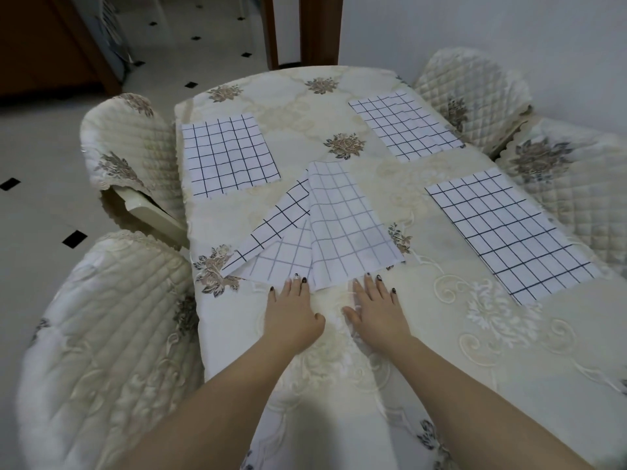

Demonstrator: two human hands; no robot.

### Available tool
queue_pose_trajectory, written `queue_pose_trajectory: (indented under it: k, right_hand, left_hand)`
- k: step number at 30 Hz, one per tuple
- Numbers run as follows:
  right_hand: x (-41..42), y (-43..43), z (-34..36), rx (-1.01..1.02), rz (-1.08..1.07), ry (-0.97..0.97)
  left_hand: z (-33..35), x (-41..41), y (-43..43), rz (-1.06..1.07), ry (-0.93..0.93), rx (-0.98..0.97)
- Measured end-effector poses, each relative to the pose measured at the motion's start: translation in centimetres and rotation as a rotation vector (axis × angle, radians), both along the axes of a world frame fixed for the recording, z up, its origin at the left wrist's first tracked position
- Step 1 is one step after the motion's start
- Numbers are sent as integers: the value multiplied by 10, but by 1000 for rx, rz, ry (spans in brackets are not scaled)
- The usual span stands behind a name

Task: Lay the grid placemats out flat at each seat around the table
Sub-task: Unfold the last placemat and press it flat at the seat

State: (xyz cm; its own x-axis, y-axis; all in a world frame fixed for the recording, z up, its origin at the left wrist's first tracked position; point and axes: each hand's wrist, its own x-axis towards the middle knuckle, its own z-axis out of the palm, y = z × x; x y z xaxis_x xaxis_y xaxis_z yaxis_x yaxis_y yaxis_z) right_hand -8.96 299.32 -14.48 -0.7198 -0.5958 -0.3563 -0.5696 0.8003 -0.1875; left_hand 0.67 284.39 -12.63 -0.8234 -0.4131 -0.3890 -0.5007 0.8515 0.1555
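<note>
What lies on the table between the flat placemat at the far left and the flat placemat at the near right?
In the head view, the folded placemat lies between the far-left placemat and the near-right placemat, with bare tablecloth on either side of it.

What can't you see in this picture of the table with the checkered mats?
Head view:
- Folded placemat: its own flaps hide how many layers lie beneath.
- Left hand and right hand: fingertips reach its near edge; pinching or just pressing is unclear.
- Table: near end cut off by the frame bottom and hidden by the arms.
</note>
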Motion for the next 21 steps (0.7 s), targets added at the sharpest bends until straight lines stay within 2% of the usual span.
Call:
queue_pose_trajectory:
  k: [21]
  right_hand:
    - [72,30,0,-26,3,-22]
  left_hand:
    - [-1,70,50,17,32,7]
